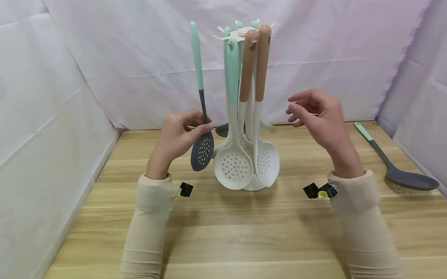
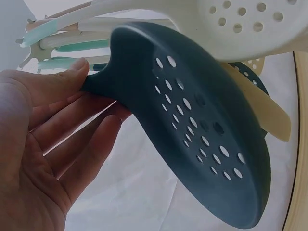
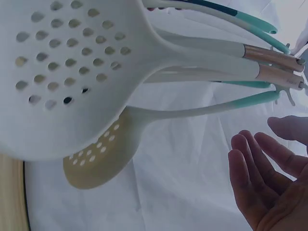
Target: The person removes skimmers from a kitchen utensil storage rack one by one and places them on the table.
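Note:
My left hand (image 1: 179,136) pinches the dark neck of a slotted skimmer (image 2: 187,125) between thumb and fingers. Its mint handle (image 1: 197,55) points upward and its perforated dark bowl hangs below the hand. Just right of it stands a white utensil rack (image 1: 254,184) hung with several utensils. At its front hang a white skimmer (image 1: 233,167) with a mint handle and another white perforated one (image 1: 267,162) with a brown handle. To the right of the rack, my right hand (image 1: 319,113) is raised in the air, fingers relaxed and apart, touching nothing.
A dark turner-like utensil (image 1: 410,179) with a mint handle lies on the wooden table (image 1: 256,243) at the far right, near the side cloth. White cloth (image 1: 152,52) encloses the back and both sides. Another dark perforated utensil (image 1: 222,130) hangs behind the rack.

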Motion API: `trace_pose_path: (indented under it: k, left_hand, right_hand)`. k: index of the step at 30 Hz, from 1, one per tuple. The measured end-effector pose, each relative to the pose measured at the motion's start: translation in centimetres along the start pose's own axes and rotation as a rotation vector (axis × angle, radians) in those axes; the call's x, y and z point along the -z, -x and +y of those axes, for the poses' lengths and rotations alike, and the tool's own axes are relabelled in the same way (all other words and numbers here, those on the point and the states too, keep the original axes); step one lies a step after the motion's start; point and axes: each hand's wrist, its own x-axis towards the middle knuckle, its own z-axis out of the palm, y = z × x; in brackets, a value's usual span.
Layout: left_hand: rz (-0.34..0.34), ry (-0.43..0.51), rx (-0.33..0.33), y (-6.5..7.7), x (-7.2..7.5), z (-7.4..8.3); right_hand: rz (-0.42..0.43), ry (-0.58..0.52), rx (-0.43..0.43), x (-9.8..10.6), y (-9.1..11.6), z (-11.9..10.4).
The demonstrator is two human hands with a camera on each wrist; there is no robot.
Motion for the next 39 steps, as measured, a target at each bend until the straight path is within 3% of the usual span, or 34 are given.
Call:
trace_pose_path:
  k: [7, 14, 23, 30, 33, 39]
  left_hand:
    - [0.039, 0.028, 0.003, 0.2, 0.5, -0.1]
    - [0.069, -0.003, 0.019, 0.4, 1.3, 0.1]
    - [0.117, -0.062, 0.033, 0.6, 1.9, 0.1]
    - [0.136, -0.043, 0.027, 0.3, 1.4, 0.3]
    - [0.143, -0.03, 0.033, 0.4, 1.5, -0.3]
    - [0.164, -0.068, 0.078, 1.6, 2.1, -4.0]
  right_hand:
    - [-0.035, -0.047, -0.015, -2.3, -0.2, -1.5]
    - [-0.106, 0.065, -0.02, -4.2, 0.1, -1.9]
    - [-0.107, 0.087, 0.018, -6.1, 0.0, 1.6]
    - [-0.085, 0.109, -0.005, -5.9, 0.3, 2.0]
    - [-0.09, 0.096, -0.013, -5.8, 0.4, 0.9]
    - [-0.123, 0.044, -0.037, -5.9, 0.4, -1.4]
